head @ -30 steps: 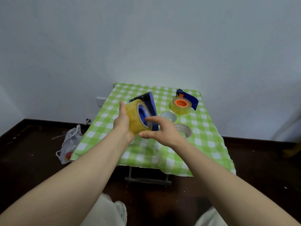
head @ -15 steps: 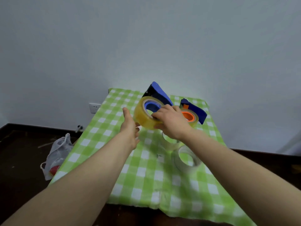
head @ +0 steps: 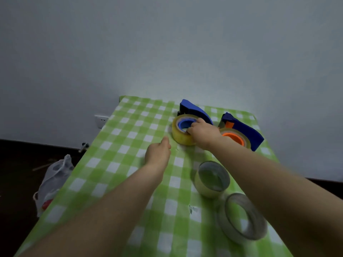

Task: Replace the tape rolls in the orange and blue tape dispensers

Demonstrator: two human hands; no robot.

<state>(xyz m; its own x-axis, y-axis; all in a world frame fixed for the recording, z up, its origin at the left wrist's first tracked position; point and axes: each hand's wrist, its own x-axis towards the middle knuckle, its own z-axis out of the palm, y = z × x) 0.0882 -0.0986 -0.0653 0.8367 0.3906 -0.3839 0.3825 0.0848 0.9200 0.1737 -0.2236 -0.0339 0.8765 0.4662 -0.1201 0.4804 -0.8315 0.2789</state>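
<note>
My left grip [head: 157, 153] hovers relaxed, holding nothing, over the green-checked counter [head: 115, 164]. My right grip [head: 205, 134] clasps the yellowish tape roll [head: 180, 137] seated on the blue plastic dispenser [head: 194, 110], just beside the orange-hubbed blue dispenser [head: 245, 130].

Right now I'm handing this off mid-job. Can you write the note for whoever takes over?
Left hand: loosely curled, holds nothing, just short of the yellow roll.
Right hand: fingers curled round the yellow roll on the blue-hub dispenser, which sits on the checked tablecloth.
The orange-hub dispenser lies just to its right and also carries a roll.
A thin clear roll and a second thin roll lie loose nearer the person.
Done, it seems: both dispensers loaded.
Left: let go and check that the yellow roll is seated. The tape ends are not visible.
</note>
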